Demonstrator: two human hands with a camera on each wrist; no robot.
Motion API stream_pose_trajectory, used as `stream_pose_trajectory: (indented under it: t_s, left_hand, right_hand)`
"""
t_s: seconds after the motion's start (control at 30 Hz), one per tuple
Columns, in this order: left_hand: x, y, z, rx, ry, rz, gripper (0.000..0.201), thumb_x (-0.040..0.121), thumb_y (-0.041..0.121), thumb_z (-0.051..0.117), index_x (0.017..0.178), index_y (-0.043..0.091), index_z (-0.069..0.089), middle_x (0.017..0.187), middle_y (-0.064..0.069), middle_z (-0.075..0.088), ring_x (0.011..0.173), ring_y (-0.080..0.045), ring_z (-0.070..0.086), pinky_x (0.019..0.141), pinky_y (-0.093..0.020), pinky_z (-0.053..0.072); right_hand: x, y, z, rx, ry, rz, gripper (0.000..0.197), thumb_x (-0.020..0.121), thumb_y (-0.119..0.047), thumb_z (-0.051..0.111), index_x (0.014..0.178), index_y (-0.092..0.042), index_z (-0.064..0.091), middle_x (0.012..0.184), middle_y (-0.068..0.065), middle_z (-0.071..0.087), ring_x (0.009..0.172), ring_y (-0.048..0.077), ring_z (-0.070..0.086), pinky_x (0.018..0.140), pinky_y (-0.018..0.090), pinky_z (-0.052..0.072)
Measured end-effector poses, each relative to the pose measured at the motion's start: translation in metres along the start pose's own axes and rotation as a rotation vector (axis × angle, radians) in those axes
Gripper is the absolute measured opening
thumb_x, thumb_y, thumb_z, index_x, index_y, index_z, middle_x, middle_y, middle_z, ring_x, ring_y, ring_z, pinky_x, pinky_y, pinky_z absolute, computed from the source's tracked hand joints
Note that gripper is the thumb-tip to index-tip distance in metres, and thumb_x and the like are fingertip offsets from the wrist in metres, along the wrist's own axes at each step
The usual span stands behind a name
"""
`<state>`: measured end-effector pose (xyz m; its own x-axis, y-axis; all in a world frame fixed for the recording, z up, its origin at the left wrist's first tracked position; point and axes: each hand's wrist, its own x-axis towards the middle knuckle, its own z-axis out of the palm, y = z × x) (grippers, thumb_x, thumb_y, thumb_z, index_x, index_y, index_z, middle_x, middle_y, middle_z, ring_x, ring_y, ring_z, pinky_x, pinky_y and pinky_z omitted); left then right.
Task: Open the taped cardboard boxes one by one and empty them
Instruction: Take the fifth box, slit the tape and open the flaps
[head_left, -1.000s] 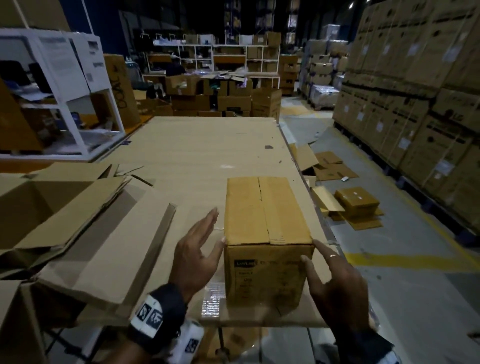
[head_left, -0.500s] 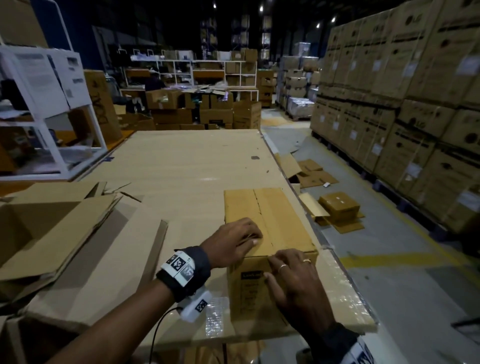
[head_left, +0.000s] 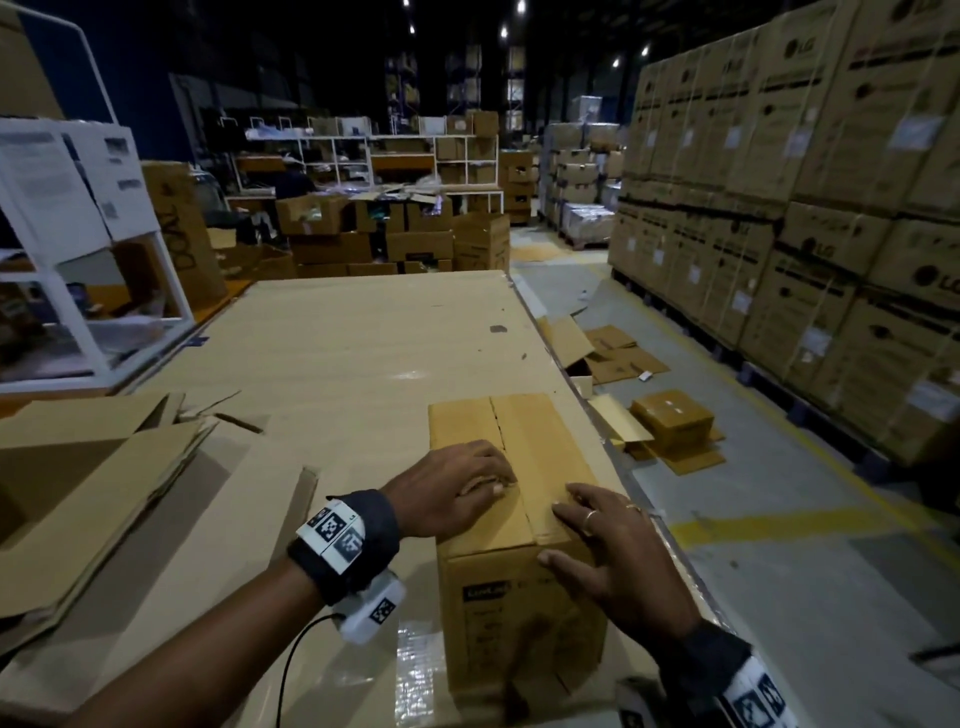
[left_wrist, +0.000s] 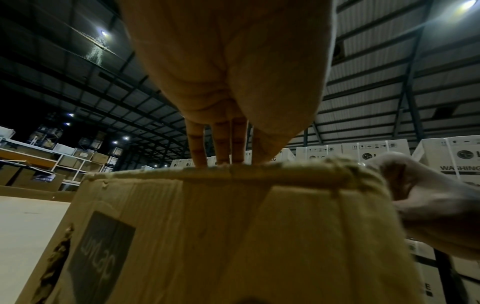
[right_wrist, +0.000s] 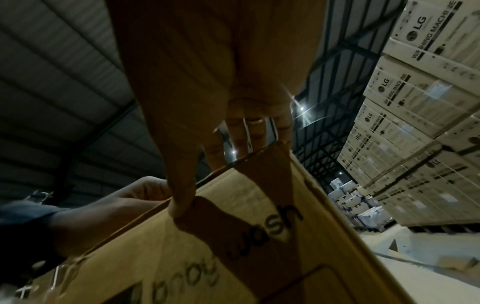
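Dim warehouse: stacked cartons on the right, white shelving behind, grey floor, ceiling lamps.

Open table ahead of box and to its left, I can pass there. My far left blocked by flattened cardboard pile. Table edge runs just beside box's right side.

Left forearm reaches in bare from the lower left toward the near right corner of the worktop, a dark band round the wrist; the left grip lies knuckles up on the top of the box, fingers bent down, tips touching it; the right grip lies just beside it, fingers spread flat over the top, rings on two, thumb pressed against the front face; its wrist is banded too.
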<state>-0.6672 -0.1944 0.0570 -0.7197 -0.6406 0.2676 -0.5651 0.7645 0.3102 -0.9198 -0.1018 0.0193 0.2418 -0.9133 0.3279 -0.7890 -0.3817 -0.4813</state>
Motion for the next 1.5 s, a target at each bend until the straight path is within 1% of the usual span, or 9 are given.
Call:
stream_pose_trajectory:
  t_s: [0.2, 0.33, 0.63, 0.73, 0.9, 1.03, 1.13, 1.3, 1.5]
  left_hand:
    - [0.009, -0.013, -0.007, 0.019, -0.051, 0.028, 0.028, 0.099, 0.016, 0.049, 0.122, 0.019, 0.066, 0.124, 0.003, 0.064, 0.112, -0.012, 0.058, 0.094, -0.037, 0.051]
    - [0.017, -0.018, -0.007, 0.011, -0.071, 0.056, 0.029, 0.1, 0.016, 0.049, 0.122, 0.019, 0.066, 0.126, 0.004, 0.061, 0.111, -0.014, 0.059, 0.091, -0.039, 0.052]
    - [0.075, 0.0, -0.015, 0.034, -0.044, 0.212, 0.043, 0.105, 0.025, 0.05, 0.148, 0.021, 0.045, 0.158, 0.005, 0.039, 0.141, -0.014, 0.042, 0.109, -0.039, 0.044]
    - [0.105, 0.006, -0.013, 0.057, -0.156, 0.276, 0.045, 0.105, 0.024, 0.051, 0.15, 0.019, 0.043, 0.161, 0.007, 0.035, 0.145, -0.014, 0.036, 0.113, -0.04, 0.04]
    - [0.158, 0.01, 0.012, 0.183, -0.387, 0.324, 0.045, 0.099, 0.022, 0.062, 0.143, 0.014, 0.054, 0.152, 0.001, 0.049, 0.146, -0.017, 0.035, 0.125, -0.042, 0.018]
    - [0.186, 0.007, 0.024, 0.202, -0.464, 0.31, 0.046, 0.09, 0.007, 0.07, 0.135, 0.014, 0.064, 0.142, 0.002, 0.06, 0.127, -0.023, 0.058, 0.124, -0.044, 0.022]
    - [0.191, 0.001, 0.033, 0.199, -0.501, 0.291, 0.048, 0.085, 0.002, 0.072, 0.13, 0.019, 0.068, 0.128, 0.0, 0.07, 0.11, -0.024, 0.067, 0.117, -0.047, 0.034]
    - [0.189, -0.008, 0.042, 0.138, -0.52, 0.303, 0.036, 0.085, 0.004, 0.072, 0.119, 0.018, 0.075, 0.107, -0.007, 0.077, 0.092, -0.029, 0.071, 0.083, -0.045, 0.056]
    - [0.19, -0.006, 0.039, 0.106, -0.525, 0.304, 0.025, 0.087, 0.008, 0.074, 0.111, 0.015, 0.079, 0.102, -0.005, 0.078, 0.089, -0.022, 0.074, 0.076, -0.036, 0.057]
  right_hand:
    - [0.013, 0.01, -0.01, 0.21, 0.004, 0.015, 0.059, 0.069, -0.063, 0.075, 0.123, -0.043, 0.063, 0.141, -0.029, 0.044, 0.13, -0.007, 0.036, 0.107, 0.036, 0.042]
    - [0.016, 0.008, -0.014, 0.351, 0.214, -0.01, 0.042, 0.079, -0.031, 0.081, 0.12, -0.03, 0.07, 0.131, -0.027, 0.055, 0.123, -0.008, 0.048, 0.096, 0.018, 0.049]
    - [0.011, 0.026, -0.02, 0.118, 0.695, -0.009, 0.05, 0.094, -0.006, 0.063, 0.142, -0.012, 0.051, 0.137, 0.003, 0.055, 0.122, 0.013, 0.054, 0.095, 0.027, 0.052]
    - [0.008, 0.041, -0.021, -0.083, 0.693, 0.065, 0.053, 0.088, 0.002, 0.065, 0.139, -0.006, 0.055, 0.145, 0.014, 0.047, 0.133, 0.027, 0.046, 0.104, 0.048, 0.046]
    - [-0.001, 0.054, -0.008, -0.258, 0.456, 0.19, 0.049, 0.097, -0.036, 0.04, 0.125, -0.007, 0.067, 0.148, 0.018, 0.047, 0.143, 0.03, 0.035, 0.119, 0.049, 0.021]
    - [0.001, 0.044, -0.001, -0.218, 0.301, 0.339, 0.07, 0.094, -0.065, 0.031, 0.117, -0.014, 0.073, 0.136, 0.013, 0.061, 0.137, 0.029, 0.048, 0.118, 0.055, 0.016]
    - [0.005, 0.028, -0.005, -0.055, 0.177, 0.422, 0.067, 0.089, -0.073, 0.042, 0.141, -0.031, 0.054, 0.154, -0.007, 0.044, 0.144, 0.012, 0.037, 0.12, 0.038, 0.021]
    - [0.004, 0.019, 0.006, 0.043, 0.203, 0.489, 0.043, 0.087, -0.04, 0.066, 0.129, -0.033, 0.065, 0.114, -0.008, 0.074, 0.096, 0.014, 0.072, 0.077, 0.031, 0.056]
    - [0.012, 0.023, 0.008, -0.027, 0.138, 0.418, 0.038, 0.073, -0.016, 0.064, 0.109, -0.01, 0.077, 0.053, -0.001, 0.064, 0.039, 0.018, 0.058, 0.037, 0.03, 0.042]
